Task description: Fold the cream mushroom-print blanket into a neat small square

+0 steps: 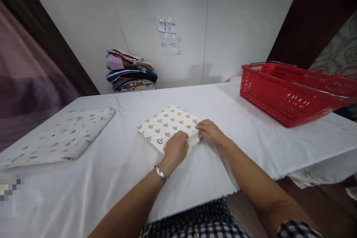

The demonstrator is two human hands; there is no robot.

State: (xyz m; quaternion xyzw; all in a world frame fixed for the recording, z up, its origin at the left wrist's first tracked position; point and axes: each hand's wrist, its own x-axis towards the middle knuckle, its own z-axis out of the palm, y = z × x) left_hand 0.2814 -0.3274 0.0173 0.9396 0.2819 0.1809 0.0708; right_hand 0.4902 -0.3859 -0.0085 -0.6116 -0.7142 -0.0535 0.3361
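A white cloth printed with grey apple shapes and a few coloured ones [164, 124] lies folded into a thick, flat square on the table. Its layered edges show on the side toward me. My left hand [176, 148], with a silver bracelet at the wrist, has its curled fingers on the cloth's near edge. At the right corner, my right hand [212, 132] pinches the layers between thumb and fingers. To the left lies another folded cloth [64, 134], white with dark leaf-like marks, apart from both hands.
A white cover [125, 178] drapes the table. On the right stands a red plastic basket [273, 93] with metal handles. A pile of folded fabrics [132, 72] sits against the back wall, where paper notes [169, 44] are taped. A purplish curtain [28, 63] hangs at left.
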